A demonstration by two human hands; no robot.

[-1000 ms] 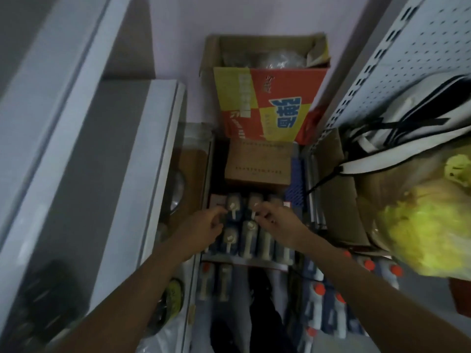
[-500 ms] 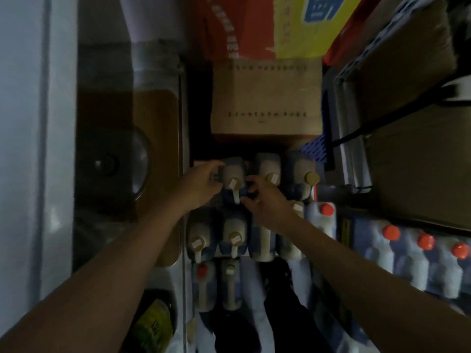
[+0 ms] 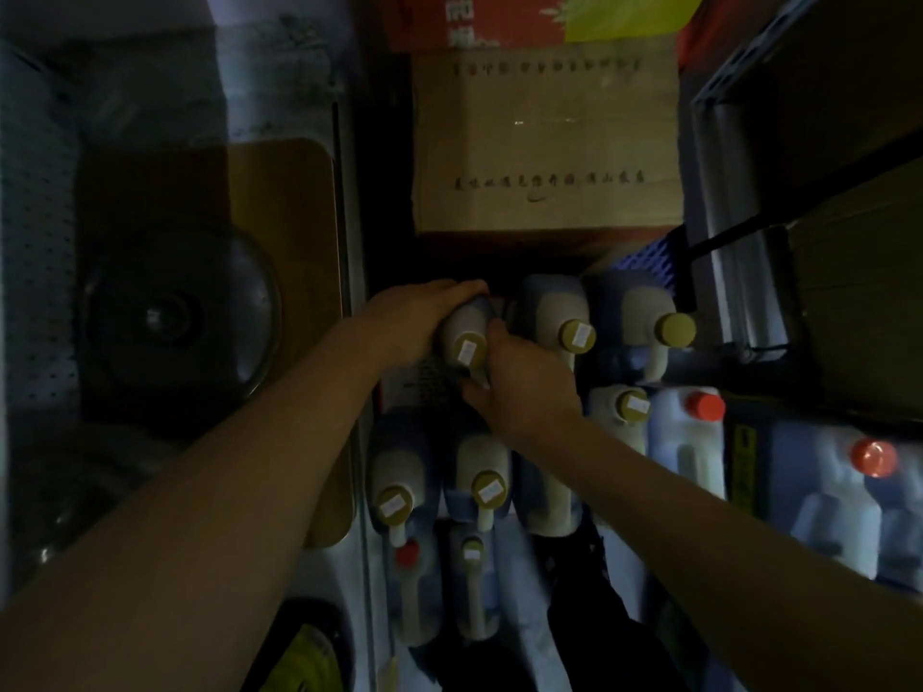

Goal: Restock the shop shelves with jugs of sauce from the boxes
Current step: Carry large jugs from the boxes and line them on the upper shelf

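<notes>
- Far left of the fingers, a dark round lid [image 3: 180, 317] with a centre knob lies against a wooden board [image 3: 289, 202].
- The left hand [image 3: 414, 319] wraps the far and left side of the held jug [image 3: 464, 332]; its fingers [image 3: 462, 288] are pressed together and curled over the jug's upper body.
- The held jug is tilted, with an olive-gold cap bearing a small white sticker; the sticker's print is too small to read.
- The right hand [image 3: 529, 387] grips the same jug from the near right, its fingers curled round the neck and handle area just below the cap.
- Under the fingers, a dark label panel shows pale lines of print, too blurred to read.
- Beyond the fingers lies a brown carton [image 3: 544, 142] with 2 rows of dark printed characters, not legible; behind it is a red and yellow box [image 3: 524, 17] with white characters.
- Just right of the fingers stand 2 more gold-capped jugs [image 3: 554, 312], touching each other.
- Nearer the person than the fingers, several gold-capped jugs [image 3: 479, 472] stand packed together, most with white cap stickers.
- Further right of the fingers, pale jugs with red caps [image 3: 704, 407] stand in a row, beside a yellow strip of unreadable writing.
</notes>
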